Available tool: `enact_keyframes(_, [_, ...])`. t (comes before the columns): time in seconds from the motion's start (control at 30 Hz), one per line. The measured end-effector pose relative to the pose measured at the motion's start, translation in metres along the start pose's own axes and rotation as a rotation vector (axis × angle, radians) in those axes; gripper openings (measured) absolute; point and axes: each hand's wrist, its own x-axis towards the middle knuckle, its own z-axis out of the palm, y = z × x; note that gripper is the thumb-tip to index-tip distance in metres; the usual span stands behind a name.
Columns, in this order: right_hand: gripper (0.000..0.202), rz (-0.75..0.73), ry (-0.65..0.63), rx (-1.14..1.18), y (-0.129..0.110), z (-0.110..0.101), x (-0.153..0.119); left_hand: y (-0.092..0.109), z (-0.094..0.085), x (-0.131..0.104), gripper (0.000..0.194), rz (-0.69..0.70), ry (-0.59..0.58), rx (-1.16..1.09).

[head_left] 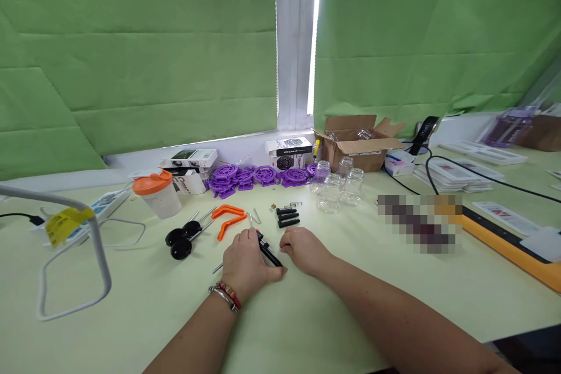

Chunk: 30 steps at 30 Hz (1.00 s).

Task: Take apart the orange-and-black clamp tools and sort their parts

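Observation:
My left hand (pixel 248 263) is closed around a black tool-like part (pixel 269 251) with a metal rod, low over the table. Just right of it, my right hand (pixel 304 249) has its fingers curled together; whatever they hold, if anything, is too small to tell. Beyond my hands lie several short black pieces (pixel 288 218) and small springs (pixel 293 205). Orange curved handles (pixel 231 222) rest left of them, beside black round parts on metal rods (pixel 181 241).
Purple plastic parts (pixel 265 175) line the back, near glass jars (pixel 333 187) and an open cardboard box (pixel 357 143). An orange-lidded cup (pixel 158 196) stands left, behind a bent white frame (pixel 103 257). An orange-and-black bar (pixel 504 239) and cables lie right.

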Motion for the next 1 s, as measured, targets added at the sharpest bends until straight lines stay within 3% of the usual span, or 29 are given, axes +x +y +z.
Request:
enact_keyframes(0.27, [0.02,-0.039,0.019,-0.173,-0.002,0.005,0.009,0.003,-0.004,-0.006,0.072,-0.014,-0.044,-0.002])
enact_keyframes(0.5, [0.022,0.026,-0.051,-0.393,-0.021,0.002,0.065,0.002,-0.003,-0.008,0.073,-0.034,-0.048,-0.03])
enact_keyframes(0.73, [0.034,0.177,0.035,-0.371,-0.018,-0.002,0.102,0.002,-0.002,-0.008,0.078,-0.05,-0.033,-0.055])
enact_keyframes(0.87, [0.029,0.18,0.079,-0.341,-0.025,-0.004,0.097,0.001,-0.003,-0.008,0.083,-0.06,-0.045,-0.073])
enact_keyframes(1.0, [0.022,0.139,0.068,-0.136,-0.034,-0.006,0.061,0.001,-0.002,-0.008,0.086,-0.073,-0.051,-0.057])
